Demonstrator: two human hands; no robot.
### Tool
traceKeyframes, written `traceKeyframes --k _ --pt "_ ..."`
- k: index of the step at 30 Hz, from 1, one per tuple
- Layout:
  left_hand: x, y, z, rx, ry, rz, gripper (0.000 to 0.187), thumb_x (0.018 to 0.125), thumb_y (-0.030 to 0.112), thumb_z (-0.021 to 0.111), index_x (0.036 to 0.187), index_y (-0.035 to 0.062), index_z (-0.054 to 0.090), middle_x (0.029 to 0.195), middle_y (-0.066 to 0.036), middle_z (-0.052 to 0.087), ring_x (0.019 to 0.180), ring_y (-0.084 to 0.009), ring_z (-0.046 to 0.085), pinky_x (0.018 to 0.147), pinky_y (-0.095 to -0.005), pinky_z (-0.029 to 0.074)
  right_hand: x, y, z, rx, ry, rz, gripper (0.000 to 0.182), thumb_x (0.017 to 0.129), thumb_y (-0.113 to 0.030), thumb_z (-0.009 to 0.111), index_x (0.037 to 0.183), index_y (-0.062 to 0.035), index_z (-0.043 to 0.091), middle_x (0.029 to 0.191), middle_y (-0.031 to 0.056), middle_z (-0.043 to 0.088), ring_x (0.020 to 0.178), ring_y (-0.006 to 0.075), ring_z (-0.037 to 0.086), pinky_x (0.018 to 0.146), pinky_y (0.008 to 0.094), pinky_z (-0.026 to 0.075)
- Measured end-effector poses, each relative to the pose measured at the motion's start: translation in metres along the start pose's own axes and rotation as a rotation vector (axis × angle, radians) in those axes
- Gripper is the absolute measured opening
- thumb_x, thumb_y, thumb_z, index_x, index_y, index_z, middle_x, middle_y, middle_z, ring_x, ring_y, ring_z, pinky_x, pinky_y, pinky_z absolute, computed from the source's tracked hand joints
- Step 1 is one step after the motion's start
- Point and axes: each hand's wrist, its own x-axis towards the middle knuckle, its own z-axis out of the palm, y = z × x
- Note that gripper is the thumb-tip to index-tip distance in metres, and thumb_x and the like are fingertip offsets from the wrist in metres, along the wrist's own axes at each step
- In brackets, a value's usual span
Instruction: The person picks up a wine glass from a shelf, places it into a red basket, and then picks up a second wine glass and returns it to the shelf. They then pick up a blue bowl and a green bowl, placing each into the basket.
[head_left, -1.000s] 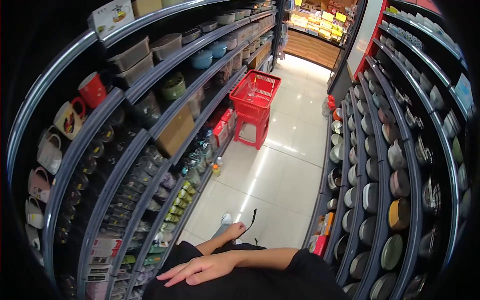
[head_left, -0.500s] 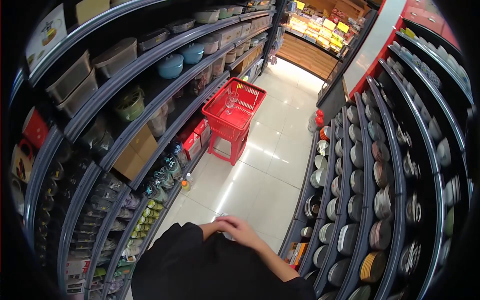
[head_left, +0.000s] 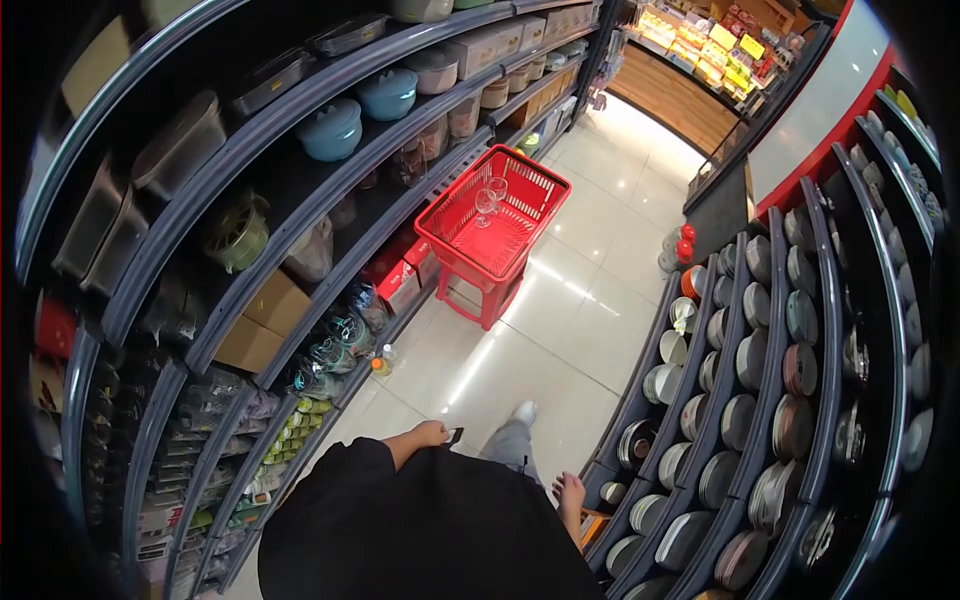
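My left hand (head_left: 431, 433) is closed around a small dark object (head_left: 455, 436), perhaps a phone, in front of my black shirt. Lower right, my right hand (head_left: 569, 491) hangs beside my body near the dish shelves, fingers curled loosely and apart, with nothing visible in it. Ahead, a red shopping basket (head_left: 463, 262) rests on a red stool (head_left: 485, 307). Inside the basket lie clear stemmed glasses (head_left: 487, 203). Neither hand touches the basket.
Shelves (head_left: 370, 128) with pots, containers and boxes line the left side. Plates and bowls fill the shelves (head_left: 745, 350) on the right. Bottles (head_left: 381, 366) stand on the tiled floor (head_left: 580, 345) by the left shelf. A lit display counter stands at the far end.
My hands, earlier together in front of me, have moved apart, the right one down to the right. A foot now shows on the floor. The basket appears closer and farther right.
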Motion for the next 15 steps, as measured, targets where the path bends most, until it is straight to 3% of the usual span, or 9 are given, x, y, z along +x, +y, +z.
traceKeyframes --k 3,7,12,15 --pt "0.002 -0.006 -0.02 -0.051 -0.018 -0.159 0.04 0.081 0.034 0.052 0.096 0.0012 0.07 0.101 -0.022 0.068 0.096 -0.0372 0.065 0.087 -0.0435 0.05 0.057 0.045 -0.048 -0.081 -0.047 0.26 0.022 0.089 -0.023 0.057 0.093 -0.0028 0.064 0.081 0.0092 0.064 0.071 0.0219 0.063 0.065 0.0359 0.052" --pt "0.025 0.002 -0.052 -0.119 0.062 -0.257 0.044 0.078 0.038 0.055 0.092 0.0005 0.071 0.1 -0.023 0.068 0.096 -0.0372 0.065 0.084 -0.0426 0.051 0.11 0.031 -0.037 -0.48 -0.118 0.283 0.026 0.089 -0.026 0.056 0.095 -0.0023 0.064 0.082 0.0121 0.065 0.075 0.0231 0.064 0.069 0.0383 0.052" --pt "0.097 0.035 -0.078 -0.163 0.182 -0.299 0.047 0.077 0.044 0.057 0.092 0.0013 0.071 0.096 -0.023 0.068 0.093 -0.0374 0.066 0.081 -0.0433 0.051 0.201 -0.043 0.005 -0.808 -0.258 0.011 0.031 0.09 -0.031 0.055 0.098 -0.0018 0.065 0.082 0.0156 0.067 0.081 0.0245 0.066 0.073 0.0413 0.052" --pt "0.156 0.078 -0.103 -0.096 0.204 -0.114 0.049 0.076 0.047 0.058 0.09 0.0011 0.071 0.095 -0.025 0.067 0.092 -0.0399 0.065 0.08 -0.0444 0.051 0.268 -0.128 0.032 -0.984 -0.265 -0.372 0.034 0.09 -0.033 0.054 0.099 -0.0015 0.065 0.083 0.0178 0.068 0.084 0.0254 0.067 0.075 0.0431 0.052"
